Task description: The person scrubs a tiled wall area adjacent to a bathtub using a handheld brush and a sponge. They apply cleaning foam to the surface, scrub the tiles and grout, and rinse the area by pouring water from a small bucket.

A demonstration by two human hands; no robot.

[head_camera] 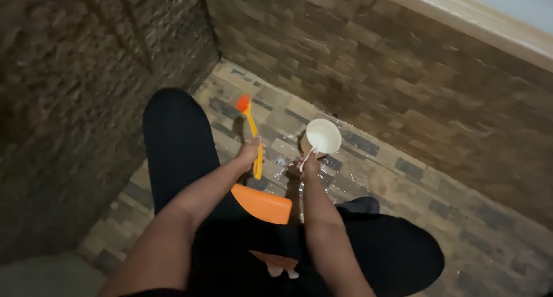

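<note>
Slip risk: I stand on a wet tiled floor (368, 176) in a corner between rough stone walls (69, 101); the sheen on the tiles suggests my footing could go if I shift my weight quickly.
Spill risk: the white scoop (323, 137) sits tilted over the tiles, and I judge a loose wrist would tip whatever is in it onto my dark trousers (178, 141).
Brush risk: I hold the yellow brush (253, 141) low on its handle, so its orange head could swing wide and knock the wall.
Left hand (250, 151): closed around the brush handle, the orange head pointing away from me toward the corner.
Orange container (262, 204): tucked against my body, just below both forearms.
Right hand (310, 166): fingers shut on the scoop's thin white handle, the bowl just beyond my knuckles, above the floor.
</note>
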